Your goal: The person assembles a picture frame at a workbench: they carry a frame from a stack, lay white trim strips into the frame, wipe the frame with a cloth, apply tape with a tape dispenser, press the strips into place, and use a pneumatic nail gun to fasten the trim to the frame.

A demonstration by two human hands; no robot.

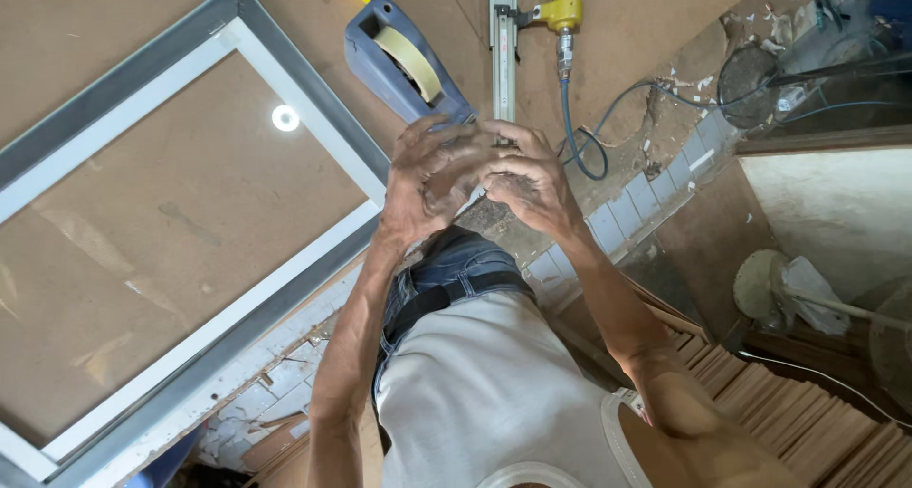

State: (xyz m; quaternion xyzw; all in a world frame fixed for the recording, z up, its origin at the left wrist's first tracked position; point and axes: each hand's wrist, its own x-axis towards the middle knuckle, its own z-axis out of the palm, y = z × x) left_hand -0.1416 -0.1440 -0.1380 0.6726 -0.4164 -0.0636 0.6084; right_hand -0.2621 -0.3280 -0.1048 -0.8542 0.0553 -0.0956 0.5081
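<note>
Two bare hands meet in the middle of the head view, the only view I have, looking straight down past a pale sleeveless shirt and blue jeans with a dark belt. My left hand (429,179) and right hand (529,186) are pressed close together, fingers curled inward and overlapping, just above the near end of a blue-grey tape dispenser (404,65) that lies on the brown board worktop (123,32). The fingers hide whatever sits between them, so I cannot tell whether either grip is closed on something small, such as a tape end, or simply folded on itself.

The dispenser carries a roll of pale yellowish tape (408,62) in its open centre. I judge it light, rigid plastic, easy to lift by its long handle body; the tape itself would be thin, limp and sticky, best pinched at the free end.

Left of the hands lies a large rectangular frame (285,75), grey outside and white inside, flat on the worktop with a bright round light spot reflected within it. Beyond the hands a narrow metal rail (503,60) runs away from me, and beside it a yellow air fitting (562,15) feeds a blue hose (570,117). Stacked wooden strips (807,421) sit lower right.
</note>
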